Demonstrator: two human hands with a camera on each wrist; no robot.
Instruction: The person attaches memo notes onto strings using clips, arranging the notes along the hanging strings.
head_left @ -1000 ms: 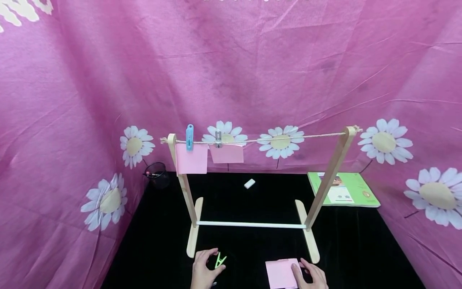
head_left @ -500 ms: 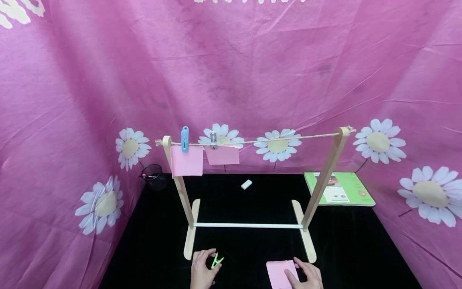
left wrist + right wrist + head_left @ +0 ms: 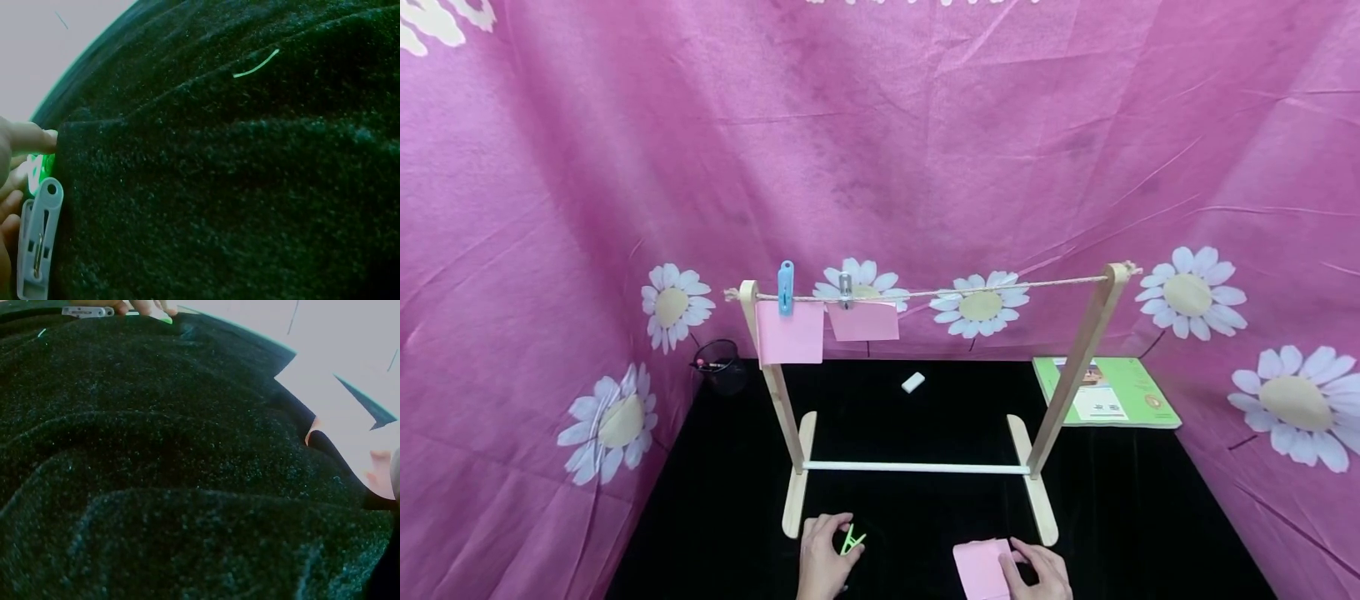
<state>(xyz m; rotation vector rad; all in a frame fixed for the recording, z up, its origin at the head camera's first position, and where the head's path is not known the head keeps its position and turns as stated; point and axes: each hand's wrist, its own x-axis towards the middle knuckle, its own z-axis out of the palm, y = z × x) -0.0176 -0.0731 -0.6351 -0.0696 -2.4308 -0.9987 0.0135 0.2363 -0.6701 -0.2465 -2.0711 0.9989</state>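
My left hand [image 3: 825,560] pinches a light green clothespin [image 3: 852,542] between thumb and index finger, its legs spread apart. A second, pale grey clothespin [image 3: 41,240] lies on the dark cloth beside that hand's curled fingers. My right hand [image 3: 1039,575] holds a square pink paper note [image 3: 981,570] by its right edge, low over the cloth. Behind the hands stands a wooden rack [image 3: 1075,375] with a rope [image 3: 1060,283] strung across its top. From the rope's left part hang two pink notes, one [image 3: 790,333] under a blue clothespin [image 3: 786,288], one [image 3: 863,322] under a silver clip [image 3: 846,290].
A white eraser-like block [image 3: 913,382] lies behind the rack's white crossbar [image 3: 917,467]. Back left stands a black mesh pen cup [image 3: 724,371]; back right lies a green book [image 3: 1138,392]. Pink flowered fabric [image 3: 880,150] walls the black-covered table [image 3: 917,433].
The pink note has turned slightly, and my right thumb has shifted on its edge. My left hand keeps the green clothespin almost in place. The head view has moved a little.
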